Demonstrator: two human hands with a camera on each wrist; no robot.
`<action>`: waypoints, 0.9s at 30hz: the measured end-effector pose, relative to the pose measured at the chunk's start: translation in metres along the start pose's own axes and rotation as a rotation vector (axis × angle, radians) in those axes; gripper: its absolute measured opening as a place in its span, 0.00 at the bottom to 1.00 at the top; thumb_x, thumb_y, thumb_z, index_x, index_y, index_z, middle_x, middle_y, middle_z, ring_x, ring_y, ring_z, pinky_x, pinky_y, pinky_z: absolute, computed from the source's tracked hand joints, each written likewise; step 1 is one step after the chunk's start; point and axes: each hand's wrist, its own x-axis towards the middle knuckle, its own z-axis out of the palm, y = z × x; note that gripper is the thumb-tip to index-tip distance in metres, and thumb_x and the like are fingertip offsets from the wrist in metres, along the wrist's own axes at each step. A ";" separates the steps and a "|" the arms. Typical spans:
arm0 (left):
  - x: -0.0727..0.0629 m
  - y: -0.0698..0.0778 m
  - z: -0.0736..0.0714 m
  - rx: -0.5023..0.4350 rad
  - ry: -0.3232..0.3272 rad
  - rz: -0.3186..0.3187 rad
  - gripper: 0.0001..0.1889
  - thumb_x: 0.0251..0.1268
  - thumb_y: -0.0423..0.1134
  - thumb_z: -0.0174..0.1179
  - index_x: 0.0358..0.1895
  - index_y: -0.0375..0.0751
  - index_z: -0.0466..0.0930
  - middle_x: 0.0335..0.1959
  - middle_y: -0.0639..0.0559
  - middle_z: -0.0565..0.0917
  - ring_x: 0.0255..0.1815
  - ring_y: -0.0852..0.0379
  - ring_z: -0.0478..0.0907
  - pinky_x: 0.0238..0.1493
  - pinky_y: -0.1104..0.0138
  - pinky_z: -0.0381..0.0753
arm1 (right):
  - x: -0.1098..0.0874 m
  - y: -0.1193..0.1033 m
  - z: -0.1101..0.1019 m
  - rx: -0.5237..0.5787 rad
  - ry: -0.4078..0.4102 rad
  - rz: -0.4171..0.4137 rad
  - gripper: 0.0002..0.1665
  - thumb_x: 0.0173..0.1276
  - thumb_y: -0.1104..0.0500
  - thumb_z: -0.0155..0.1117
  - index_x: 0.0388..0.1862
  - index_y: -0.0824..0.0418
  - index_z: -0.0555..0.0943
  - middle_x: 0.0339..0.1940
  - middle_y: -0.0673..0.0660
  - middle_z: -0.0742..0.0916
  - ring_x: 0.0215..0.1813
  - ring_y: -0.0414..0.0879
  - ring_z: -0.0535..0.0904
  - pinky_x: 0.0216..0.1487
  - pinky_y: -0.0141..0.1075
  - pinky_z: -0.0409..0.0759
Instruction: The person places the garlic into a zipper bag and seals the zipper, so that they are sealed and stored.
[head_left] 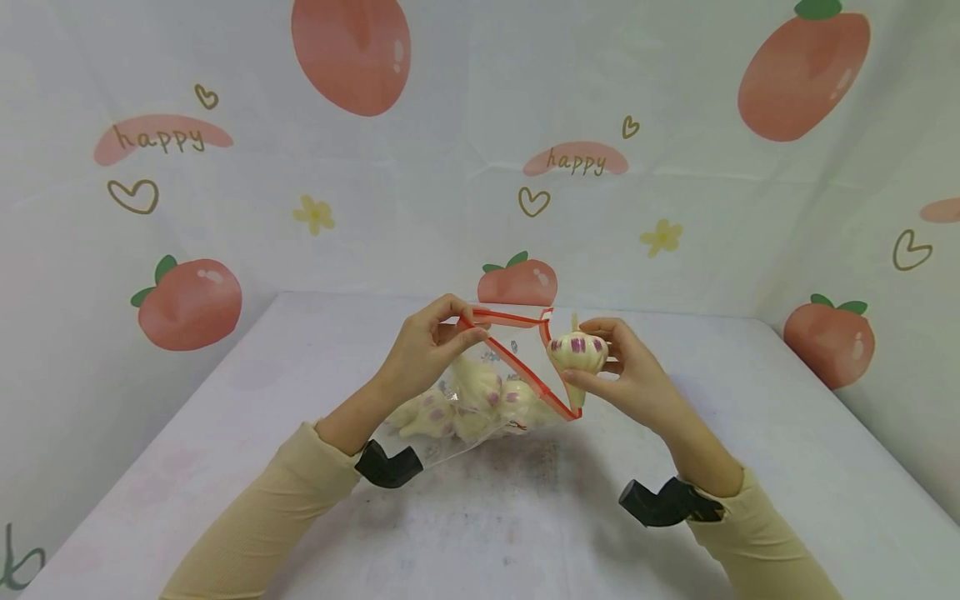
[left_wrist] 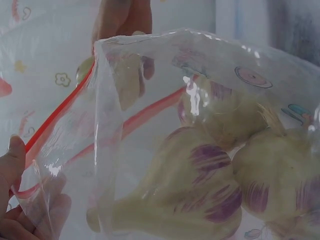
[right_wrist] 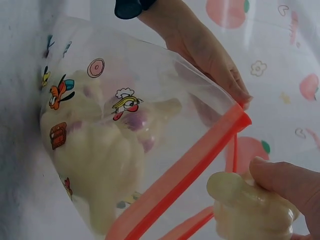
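A clear zip bag (head_left: 517,363) with a red zip edge and small cartoon prints lies on its side, its mouth gaping toward the right. Several garlic bulbs (left_wrist: 200,185), cream with purple patches, are inside it. My left hand (head_left: 435,346) pinches the top corner of the red edge between thumb and fingers. In my right hand (head_left: 633,375) is another garlic bulb (head_left: 578,352), held between thumb and fingers right at the bag's mouth. The right wrist view shows this bulb (right_wrist: 255,205) beside the red zip edge (right_wrist: 185,175).
A white table (head_left: 480,533) lies under the bag. Behind it hangs a pale backdrop (head_left: 450,183) printed with red fruits, hearts and flowers. Black curved pieces (head_left: 388,464) sit on both wrists, near the beige sleeves.
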 end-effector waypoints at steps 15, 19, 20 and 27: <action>0.000 -0.001 0.000 -0.002 0.004 0.009 0.08 0.61 0.35 0.61 0.37 0.38 0.71 0.46 0.41 0.83 0.31 0.69 0.81 0.26 0.71 0.64 | -0.001 -0.002 0.010 -0.023 -0.028 -0.044 0.30 0.55 0.61 0.71 0.54 0.61 0.67 0.48 0.59 0.77 0.43 0.48 0.77 0.44 0.30 0.77; 0.000 -0.002 0.001 -0.009 0.005 0.004 0.08 0.61 0.35 0.61 0.36 0.37 0.71 0.46 0.41 0.83 0.32 0.70 0.81 0.27 0.71 0.65 | -0.002 -0.004 0.012 -0.036 -0.033 -0.040 0.30 0.56 0.60 0.71 0.55 0.61 0.67 0.48 0.59 0.78 0.44 0.49 0.77 0.44 0.32 0.78; 0.000 -0.001 0.001 -0.012 0.005 0.004 0.08 0.61 0.35 0.61 0.36 0.37 0.71 0.46 0.41 0.83 0.32 0.70 0.81 0.27 0.71 0.65 | -0.002 -0.004 0.012 -0.042 -0.033 -0.042 0.30 0.56 0.60 0.71 0.55 0.61 0.68 0.49 0.59 0.78 0.45 0.49 0.77 0.44 0.32 0.78; 0.000 -0.002 0.000 -0.011 0.001 0.000 0.08 0.61 0.35 0.60 0.37 0.37 0.71 0.46 0.40 0.83 0.31 0.70 0.81 0.27 0.71 0.65 | 0.001 -0.005 0.014 -0.054 -0.032 -0.091 0.30 0.55 0.61 0.71 0.55 0.62 0.69 0.52 0.58 0.77 0.50 0.48 0.74 0.50 0.29 0.76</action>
